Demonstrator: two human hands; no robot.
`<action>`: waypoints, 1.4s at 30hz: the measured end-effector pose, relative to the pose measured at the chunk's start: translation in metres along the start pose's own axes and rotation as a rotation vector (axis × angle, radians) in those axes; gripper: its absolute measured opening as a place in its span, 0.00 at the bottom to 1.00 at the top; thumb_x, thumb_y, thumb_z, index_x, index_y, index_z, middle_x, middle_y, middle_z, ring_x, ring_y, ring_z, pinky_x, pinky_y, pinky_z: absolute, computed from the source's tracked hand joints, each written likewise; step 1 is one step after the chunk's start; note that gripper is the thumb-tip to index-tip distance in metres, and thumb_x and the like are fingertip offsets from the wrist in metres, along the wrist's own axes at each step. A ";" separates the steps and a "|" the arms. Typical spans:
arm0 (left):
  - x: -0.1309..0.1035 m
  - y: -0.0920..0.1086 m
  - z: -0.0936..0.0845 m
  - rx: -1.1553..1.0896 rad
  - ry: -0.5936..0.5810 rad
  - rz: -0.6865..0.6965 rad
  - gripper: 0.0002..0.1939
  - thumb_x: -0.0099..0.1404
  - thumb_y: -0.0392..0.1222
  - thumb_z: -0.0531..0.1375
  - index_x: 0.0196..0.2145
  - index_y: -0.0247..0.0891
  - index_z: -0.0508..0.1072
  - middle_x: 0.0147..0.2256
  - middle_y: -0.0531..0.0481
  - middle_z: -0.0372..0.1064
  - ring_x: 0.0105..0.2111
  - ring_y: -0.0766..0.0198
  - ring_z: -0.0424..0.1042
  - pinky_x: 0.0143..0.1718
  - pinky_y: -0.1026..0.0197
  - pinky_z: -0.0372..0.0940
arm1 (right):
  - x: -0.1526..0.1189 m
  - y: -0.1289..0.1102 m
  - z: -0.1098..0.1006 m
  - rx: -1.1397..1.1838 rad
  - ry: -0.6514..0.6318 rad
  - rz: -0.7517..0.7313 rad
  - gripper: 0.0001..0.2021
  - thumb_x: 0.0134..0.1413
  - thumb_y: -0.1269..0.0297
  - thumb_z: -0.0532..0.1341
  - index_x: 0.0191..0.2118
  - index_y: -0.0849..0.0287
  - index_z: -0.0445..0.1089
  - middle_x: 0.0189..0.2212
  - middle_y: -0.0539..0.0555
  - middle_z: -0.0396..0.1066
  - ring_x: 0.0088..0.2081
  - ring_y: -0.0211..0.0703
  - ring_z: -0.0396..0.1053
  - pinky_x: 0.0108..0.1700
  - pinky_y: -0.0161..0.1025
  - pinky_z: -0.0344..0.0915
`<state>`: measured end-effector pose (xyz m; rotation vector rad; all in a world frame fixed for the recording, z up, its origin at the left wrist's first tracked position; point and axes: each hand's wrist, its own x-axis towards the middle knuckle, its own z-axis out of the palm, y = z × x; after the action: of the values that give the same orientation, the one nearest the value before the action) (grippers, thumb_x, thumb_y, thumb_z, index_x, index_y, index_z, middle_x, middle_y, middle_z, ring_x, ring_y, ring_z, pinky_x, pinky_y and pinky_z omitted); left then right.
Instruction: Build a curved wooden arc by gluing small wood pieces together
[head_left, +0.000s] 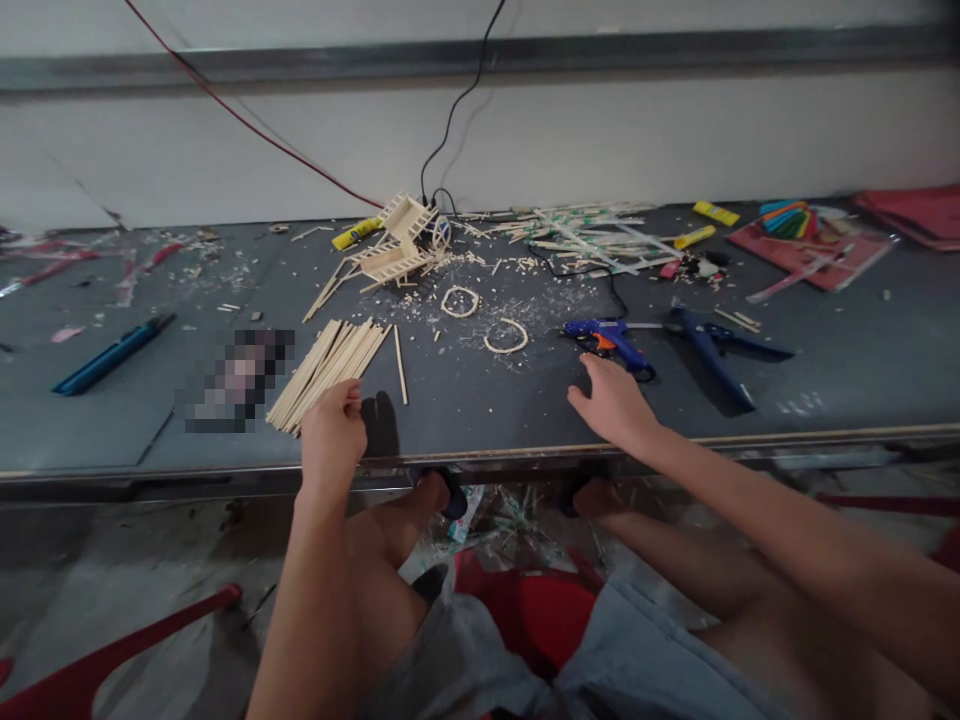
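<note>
My left hand (pixel 335 428) hovers at the near end of a bundle of thin wooden sticks (pixel 330 375), its fingers curled together. Whatever may be between those fingers is hidden. One loose stick (pixel 401 365) lies just right of the bundle. Over on the right, my right hand (pixel 616 402) is open, thumb and index finger apart, just in front of a blue hot glue gun (pixel 611 338) with an orange trigger. Between the hands and farther back lie a ring of small wooden pieces (pixel 444 304) and an unclosed curved one (pixel 525 342).
Behind stands a small wooden stick model (pixel 397 248) with a wheel. Blue-handled pliers (pixel 712 355) lie right of the glue gun, a blue cutter knife (pixel 112 355) far left. Scattered sticks (pixel 585 235) and yellow glue tubes (pixel 694 237) line the back. A black cord (pixel 461 95) hangs down the wall.
</note>
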<state>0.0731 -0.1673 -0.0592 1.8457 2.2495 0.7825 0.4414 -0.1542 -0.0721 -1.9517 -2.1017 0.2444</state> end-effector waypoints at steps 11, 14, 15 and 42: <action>-0.023 0.081 0.041 -0.281 -0.113 0.310 0.15 0.67 0.34 0.50 0.45 0.35 0.74 0.42 0.44 0.74 0.43 0.61 0.73 0.48 0.61 0.65 | 0.003 -0.014 -0.004 -0.070 -0.054 -0.116 0.25 0.57 0.63 0.51 0.57 0.71 0.64 0.58 0.65 0.64 0.57 0.60 0.60 0.55 0.53 0.57; -0.021 0.107 0.058 -0.359 -0.227 0.421 0.15 0.67 0.32 0.50 0.46 0.36 0.73 0.44 0.44 0.74 0.45 0.63 0.72 0.49 0.61 0.65 | -0.008 -0.028 -0.002 -0.030 -0.065 -0.195 0.23 0.58 0.64 0.51 0.57 0.68 0.64 0.58 0.63 0.64 0.57 0.58 0.60 0.55 0.53 0.57; -0.019 0.114 0.063 -0.378 -0.261 0.446 0.16 0.67 0.31 0.49 0.46 0.36 0.73 0.44 0.44 0.74 0.45 0.63 0.72 0.48 0.61 0.65 | -0.012 -0.032 -0.001 -0.006 -0.076 -0.225 0.23 0.58 0.64 0.51 0.57 0.66 0.65 0.58 0.62 0.65 0.57 0.57 0.60 0.55 0.53 0.57; 0.057 0.104 0.043 -0.426 -0.947 0.138 0.19 0.64 0.48 0.55 0.50 0.39 0.70 0.22 0.53 0.71 0.19 0.65 0.69 0.22 0.64 0.60 | 0.231 -0.063 0.017 0.097 -0.209 -0.222 0.13 0.53 0.61 0.62 0.43 0.60 0.76 0.38 0.57 0.77 0.39 0.47 0.73 0.41 0.41 0.65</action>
<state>0.1679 -0.0884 -0.0351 1.6506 1.2654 0.2510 0.3616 0.0719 -0.0522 -1.6848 -2.3654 0.5146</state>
